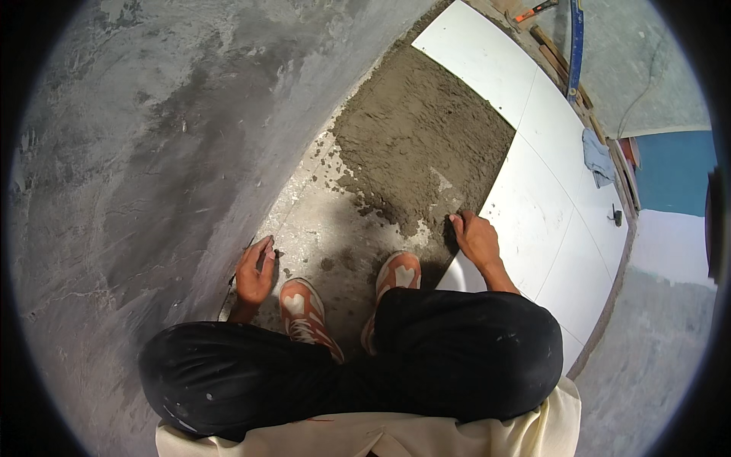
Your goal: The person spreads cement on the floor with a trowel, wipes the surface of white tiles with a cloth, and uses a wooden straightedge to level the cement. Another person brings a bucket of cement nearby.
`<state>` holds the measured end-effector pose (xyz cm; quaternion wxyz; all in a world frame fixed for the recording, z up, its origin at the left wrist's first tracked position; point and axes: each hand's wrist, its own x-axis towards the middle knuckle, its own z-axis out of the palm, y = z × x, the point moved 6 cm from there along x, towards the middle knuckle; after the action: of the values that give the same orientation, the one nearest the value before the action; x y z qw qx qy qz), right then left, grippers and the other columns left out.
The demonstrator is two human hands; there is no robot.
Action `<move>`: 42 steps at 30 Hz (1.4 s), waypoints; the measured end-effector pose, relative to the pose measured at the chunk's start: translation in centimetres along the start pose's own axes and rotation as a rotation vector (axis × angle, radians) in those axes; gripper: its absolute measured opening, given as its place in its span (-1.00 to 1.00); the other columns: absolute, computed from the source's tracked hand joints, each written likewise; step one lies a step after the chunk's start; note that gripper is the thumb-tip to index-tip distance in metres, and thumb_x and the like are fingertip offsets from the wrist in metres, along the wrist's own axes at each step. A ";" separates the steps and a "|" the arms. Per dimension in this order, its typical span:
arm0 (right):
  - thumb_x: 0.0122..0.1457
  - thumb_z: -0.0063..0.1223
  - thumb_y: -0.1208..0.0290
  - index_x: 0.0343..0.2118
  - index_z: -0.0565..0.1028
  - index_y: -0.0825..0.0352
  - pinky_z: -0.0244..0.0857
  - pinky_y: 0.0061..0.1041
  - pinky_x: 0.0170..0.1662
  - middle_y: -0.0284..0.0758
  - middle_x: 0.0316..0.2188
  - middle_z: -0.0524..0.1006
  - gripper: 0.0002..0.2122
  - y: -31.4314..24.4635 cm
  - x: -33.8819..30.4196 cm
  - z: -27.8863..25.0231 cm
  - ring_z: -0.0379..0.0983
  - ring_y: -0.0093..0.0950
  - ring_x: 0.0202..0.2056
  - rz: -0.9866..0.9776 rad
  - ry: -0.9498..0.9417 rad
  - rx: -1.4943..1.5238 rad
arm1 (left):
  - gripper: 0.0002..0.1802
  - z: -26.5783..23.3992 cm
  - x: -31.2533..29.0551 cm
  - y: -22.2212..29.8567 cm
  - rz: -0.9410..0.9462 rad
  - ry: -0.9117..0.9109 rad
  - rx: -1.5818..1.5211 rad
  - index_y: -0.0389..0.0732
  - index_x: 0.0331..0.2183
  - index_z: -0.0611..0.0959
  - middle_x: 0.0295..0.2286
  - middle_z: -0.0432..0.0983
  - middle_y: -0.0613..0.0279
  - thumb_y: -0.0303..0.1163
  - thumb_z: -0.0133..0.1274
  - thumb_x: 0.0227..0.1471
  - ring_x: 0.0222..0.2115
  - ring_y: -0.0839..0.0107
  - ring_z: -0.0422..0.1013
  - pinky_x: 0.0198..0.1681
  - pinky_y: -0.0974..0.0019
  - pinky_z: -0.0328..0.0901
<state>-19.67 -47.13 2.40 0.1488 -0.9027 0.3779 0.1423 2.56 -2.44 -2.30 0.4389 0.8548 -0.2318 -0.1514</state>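
My left hand (253, 276) is low beside the base of the grey wall, its thumb apart from the fingers, and I make out nothing held in it. Small dark crumbs lie near its fingertips. On the right, my right hand (478, 242) is over the near edge of the wet mortar bed (419, 126), by the border of the white tiles (525, 194). Its fingers are curled together; what they hold, if anything, is hidden. A smoother, paler grey patch (443, 186) shows in the mortar just beyond those fingers.
The plastered wall (167, 152) rises at left. Pale floor (312, 209) with mortar spots lies ahead of my shoes (304, 305). Along the far right are a hammer (535, 11), a blue bar (576, 49), wood strips (552, 53), a grey-blue cloth (598, 158) and a small dark object (615, 215).
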 end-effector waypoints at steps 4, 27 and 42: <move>0.40 -0.04 0.03 -0.20 0.58 0.37 0.42 0.04 -0.15 0.09 -0.38 0.64 -0.59 0.7 0.8 1.0 0.59 0.13 -0.24 0.018 -0.022 0.141 | -0.65 -0.2 -0.3 -0.4 -0.025 0.002 -0.047 -0.38 0.08 0.62 -0.10 0.64 -0.08 -0.48 0.10 0.29 -0.05 0.16 0.58 0.06 0.21 0.41; 0.48 -0.06 0.12 -0.11 0.53 0.38 0.37 -0.52 -0.47 -0.34 -0.43 0.52 -0.65 -12.3 5.7 2.8 0.45 -0.55 -0.54 -0.148 -0.778 1.122 | -0.63 -1.3 -1.8 -1.1 -0.135 0.029 0.002 -0.39 0.06 0.64 -0.17 0.67 -0.10 -0.41 0.11 0.30 -0.15 0.22 0.62 -0.02 0.24 0.43; 0.41 -0.03 0.16 -0.17 0.56 0.35 0.44 -0.01 -0.16 -0.03 -0.22 0.60 -0.69 -12.9 9.5 -3.9 0.58 0.04 -0.22 -0.456 0.123 -0.047 | -0.63 -0.9 -0.6 -0.4 -0.138 -0.007 0.012 -0.38 0.06 0.65 -0.21 0.67 -0.08 -0.41 0.13 0.28 -0.22 0.22 0.60 -0.09 0.23 0.43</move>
<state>-3.34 -46.00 4.50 0.1326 -0.9749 0.1692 0.0583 2.60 -1.34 -2.08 0.4213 0.8709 -0.1746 -0.1831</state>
